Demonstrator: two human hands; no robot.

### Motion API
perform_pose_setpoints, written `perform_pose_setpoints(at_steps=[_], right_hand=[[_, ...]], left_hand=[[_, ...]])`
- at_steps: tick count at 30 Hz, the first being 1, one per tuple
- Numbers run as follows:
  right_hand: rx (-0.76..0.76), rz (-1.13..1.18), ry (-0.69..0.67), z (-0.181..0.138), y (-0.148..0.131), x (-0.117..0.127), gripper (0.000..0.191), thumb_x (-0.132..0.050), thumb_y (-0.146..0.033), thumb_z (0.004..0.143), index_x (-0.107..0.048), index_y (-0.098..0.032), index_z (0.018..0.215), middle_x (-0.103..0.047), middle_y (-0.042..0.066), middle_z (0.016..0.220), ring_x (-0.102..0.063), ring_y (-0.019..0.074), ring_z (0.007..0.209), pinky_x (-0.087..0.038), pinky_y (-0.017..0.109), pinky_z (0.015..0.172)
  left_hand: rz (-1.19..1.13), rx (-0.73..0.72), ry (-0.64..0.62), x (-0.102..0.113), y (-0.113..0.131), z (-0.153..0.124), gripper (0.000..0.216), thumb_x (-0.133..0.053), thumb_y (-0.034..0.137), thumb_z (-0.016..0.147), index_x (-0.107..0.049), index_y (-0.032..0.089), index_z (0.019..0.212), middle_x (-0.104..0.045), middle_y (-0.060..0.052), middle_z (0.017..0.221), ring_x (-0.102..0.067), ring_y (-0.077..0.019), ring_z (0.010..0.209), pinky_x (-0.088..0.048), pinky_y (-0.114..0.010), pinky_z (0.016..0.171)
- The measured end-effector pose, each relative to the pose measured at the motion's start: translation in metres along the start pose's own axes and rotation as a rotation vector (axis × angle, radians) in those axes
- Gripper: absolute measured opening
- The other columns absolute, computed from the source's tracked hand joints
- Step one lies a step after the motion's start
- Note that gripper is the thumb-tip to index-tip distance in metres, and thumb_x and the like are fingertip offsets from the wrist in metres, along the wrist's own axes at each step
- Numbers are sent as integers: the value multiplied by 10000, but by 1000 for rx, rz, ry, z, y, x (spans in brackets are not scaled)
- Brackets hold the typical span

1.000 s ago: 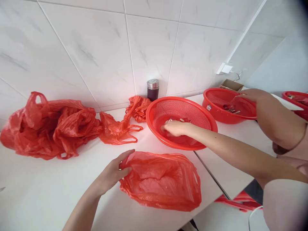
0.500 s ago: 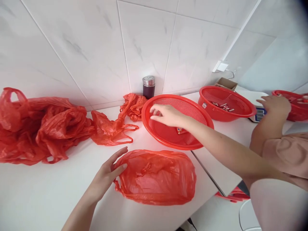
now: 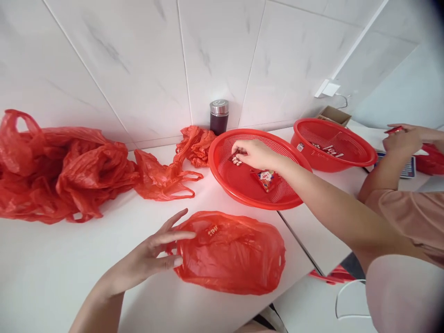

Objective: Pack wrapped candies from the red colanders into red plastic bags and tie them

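My right hand [image 3: 255, 154] reaches into a red perforated plastic basket [image 3: 222, 185], its fingers closed on a small candy packet [image 3: 236, 160] with white lettering. Another red candy packet [image 3: 266, 179] lies on the basket floor, below my wrist. At the left end of a spread-open red plastic bag [image 3: 232, 268], my left hand [image 3: 152, 252] is open, fingers apart, with the fingertips over the bag's rim. Pale lettering [image 3: 212, 231] shows inside the bag near its far left side; whether it belongs to a packet, I cannot tell.
A heap of red plastic bags [image 3: 69, 175] lies at the left, with a loose bag [image 3: 156, 178] beside it. A dark thermos [image 3: 219, 118] stands by the wall. Right of my basket is another red basket [image 3: 305, 148] with packets; a co-worker's hands [image 3: 404, 138] hold a red packet beyond it.
My right hand has lowered slightly and closed on a small packet in the basket. The left hand's fingers have spread further over the bag. The co-worker's hand has moved right.
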State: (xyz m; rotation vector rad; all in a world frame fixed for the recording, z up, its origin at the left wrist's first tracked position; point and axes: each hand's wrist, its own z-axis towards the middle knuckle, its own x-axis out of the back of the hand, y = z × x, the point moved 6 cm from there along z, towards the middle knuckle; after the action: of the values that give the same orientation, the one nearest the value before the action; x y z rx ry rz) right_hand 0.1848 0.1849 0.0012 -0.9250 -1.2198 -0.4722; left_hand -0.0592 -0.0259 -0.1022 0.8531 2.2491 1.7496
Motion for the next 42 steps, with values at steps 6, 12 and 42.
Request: perform_pose_setpoints(at_steps=[6, 12, 42], right_hand=[[190, 591, -234, -75, -94, -13, 184, -518, -266, 927, -603, -239, 1088, -714, 3, 984, -674, 138, 812, -519, 272, 707], [131, 389, -47, -73, -71, -14, 271, -493, -222, 935, -611, -251, 1176, -691, 29, 1128, -646, 159, 1020, -498, 304, 877], [-177, 735, -85, -37, 37, 30, 433, -742, -363, 749, -522, -240, 1102, -638, 26, 988, -655, 195, 843, -552, 277, 598]], left_hand=[[48, 45, -39, -6, -3, 4, 527, -580, 426, 899, -470, 409, 1415, -375, -4, 1558, -414, -350, 1354, -453, -465, 1035], [-153, 41, -10, -14, 5, 6, 637, -609, 377, 885, -371, 396, 1476, -338, -19, 1582, -512, -338, 1283, -474, -447, 1009], [-571, -45, 316, 7, 2, 9, 739, -679, 370, 811, -378, 329, 1485, -387, -39, 1556, -446, -359, 1352, -531, -409, 984]])
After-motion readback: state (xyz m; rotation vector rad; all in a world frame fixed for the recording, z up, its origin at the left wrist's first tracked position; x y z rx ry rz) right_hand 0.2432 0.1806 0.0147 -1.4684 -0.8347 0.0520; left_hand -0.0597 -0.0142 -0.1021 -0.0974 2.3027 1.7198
